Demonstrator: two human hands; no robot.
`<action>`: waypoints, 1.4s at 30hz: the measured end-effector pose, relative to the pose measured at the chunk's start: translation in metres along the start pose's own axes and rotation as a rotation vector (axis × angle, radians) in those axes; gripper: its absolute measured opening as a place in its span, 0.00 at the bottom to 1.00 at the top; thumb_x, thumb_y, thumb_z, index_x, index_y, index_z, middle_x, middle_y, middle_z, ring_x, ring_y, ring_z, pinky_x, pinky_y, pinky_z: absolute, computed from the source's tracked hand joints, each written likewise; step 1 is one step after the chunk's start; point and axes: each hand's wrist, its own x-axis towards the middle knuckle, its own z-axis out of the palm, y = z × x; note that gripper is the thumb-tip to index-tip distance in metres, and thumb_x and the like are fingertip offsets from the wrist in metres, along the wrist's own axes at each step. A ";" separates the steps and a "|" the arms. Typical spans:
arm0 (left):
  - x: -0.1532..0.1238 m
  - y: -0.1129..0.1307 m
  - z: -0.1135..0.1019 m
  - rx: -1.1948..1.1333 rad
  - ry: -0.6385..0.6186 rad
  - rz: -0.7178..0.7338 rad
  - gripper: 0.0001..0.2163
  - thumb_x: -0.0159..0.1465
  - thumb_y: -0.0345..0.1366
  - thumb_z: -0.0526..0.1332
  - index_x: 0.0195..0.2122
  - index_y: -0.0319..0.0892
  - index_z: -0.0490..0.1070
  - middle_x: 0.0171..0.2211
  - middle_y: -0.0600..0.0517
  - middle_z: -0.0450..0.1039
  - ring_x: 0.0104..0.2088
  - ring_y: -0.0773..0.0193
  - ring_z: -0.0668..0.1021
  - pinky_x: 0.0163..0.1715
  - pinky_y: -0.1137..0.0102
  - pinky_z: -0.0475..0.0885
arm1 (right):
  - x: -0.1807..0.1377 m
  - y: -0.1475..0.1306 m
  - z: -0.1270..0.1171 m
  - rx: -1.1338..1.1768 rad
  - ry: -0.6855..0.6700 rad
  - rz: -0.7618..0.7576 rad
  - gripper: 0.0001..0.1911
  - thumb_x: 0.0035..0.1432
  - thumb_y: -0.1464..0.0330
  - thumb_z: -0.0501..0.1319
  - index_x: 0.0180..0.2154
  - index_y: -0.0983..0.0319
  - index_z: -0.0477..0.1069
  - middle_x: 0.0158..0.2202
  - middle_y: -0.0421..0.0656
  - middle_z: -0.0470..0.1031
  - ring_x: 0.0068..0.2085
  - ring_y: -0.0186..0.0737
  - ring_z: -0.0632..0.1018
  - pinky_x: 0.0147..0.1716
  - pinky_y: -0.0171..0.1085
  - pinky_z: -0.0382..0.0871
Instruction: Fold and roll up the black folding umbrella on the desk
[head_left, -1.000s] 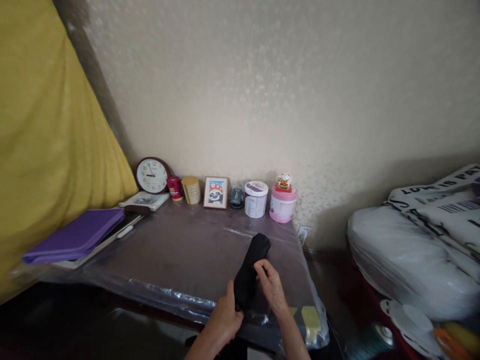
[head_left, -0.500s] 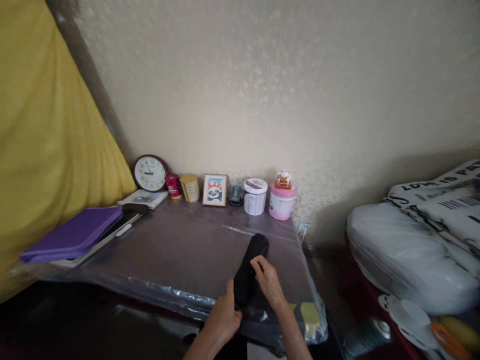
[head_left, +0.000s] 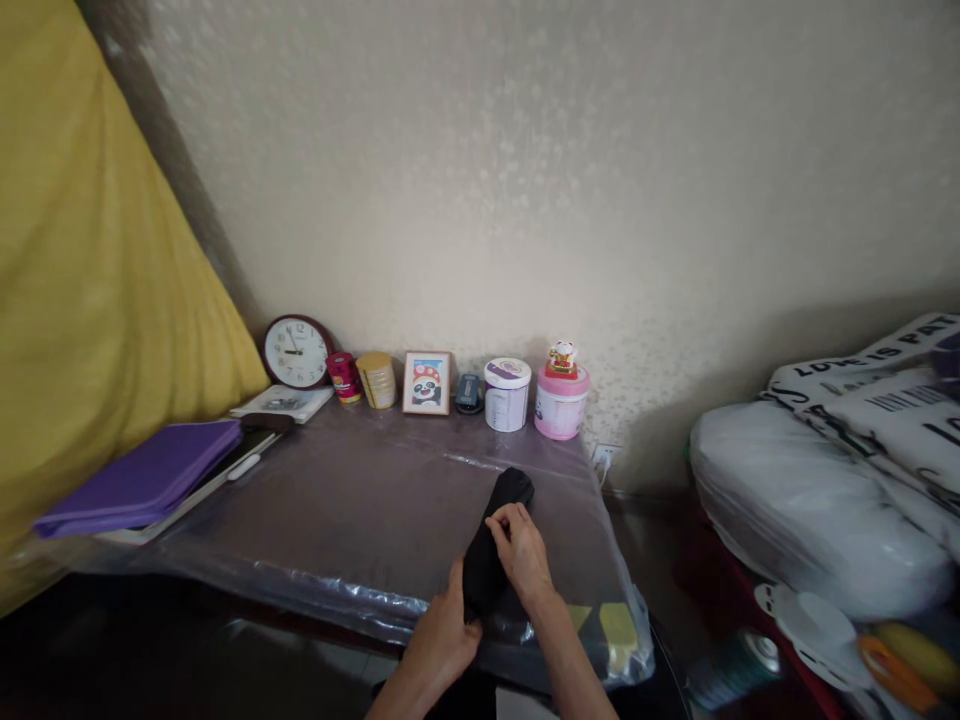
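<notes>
A black folded umbrella is held at a slant above the front right part of the table, its far end pointing away from me. My left hand wraps round its near end from the left, with the thumb along the side. Higher up, my right hand rests against the umbrella's right side, thumb and fingertips pinched together on the cloth. What exactly lies between those fingertips is too small to make out.
Along the wall stand a clock, tins, a panda picture frame, and two tubs, the pink one bearing a cat figurine. A purple folder lies left. Plastic sheeting covers the table; a bulky white bag sits right.
My right hand has shifted slightly left across the umbrella, still pinching. The left hand keeps its hold, and the whole view has moved a little.
</notes>
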 end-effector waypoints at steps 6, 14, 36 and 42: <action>-0.003 -0.007 -0.001 0.066 0.068 0.077 0.35 0.55 0.30 0.54 0.61 0.42 0.35 0.42 0.47 0.73 0.40 0.60 0.76 0.35 0.74 0.64 | -0.001 0.005 -0.003 0.188 -0.037 0.024 0.10 0.55 0.63 0.53 0.26 0.60 0.67 0.27 0.40 0.67 0.29 0.35 0.70 0.32 0.33 0.63; -0.023 -0.006 -0.007 0.093 0.127 0.070 0.39 0.58 0.34 0.53 0.61 0.44 0.21 0.50 0.46 0.68 0.44 0.60 0.74 0.39 0.72 0.65 | -0.008 0.049 -0.021 0.568 0.128 0.482 0.16 0.47 0.56 0.58 0.26 0.63 0.68 0.20 0.36 0.65 0.19 0.30 0.64 0.17 0.30 0.59; -0.026 -0.005 0.002 0.355 0.161 0.092 0.31 0.61 0.30 0.45 0.61 0.49 0.27 0.50 0.48 0.64 0.43 0.65 0.73 0.38 0.75 0.64 | 0.012 0.001 0.010 0.288 -0.235 -0.089 0.14 0.49 0.75 0.53 0.35 0.57 0.73 0.33 0.40 0.73 0.36 0.35 0.73 0.38 0.35 0.66; -0.026 -0.005 0.000 0.300 0.164 0.098 0.31 0.61 0.30 0.46 0.61 0.49 0.29 0.49 0.49 0.65 0.43 0.64 0.73 0.40 0.74 0.63 | 0.005 0.011 -0.010 0.652 -0.153 0.254 0.11 0.47 0.68 0.57 0.35 0.59 0.73 0.31 0.39 0.73 0.33 0.36 0.72 0.35 0.35 0.65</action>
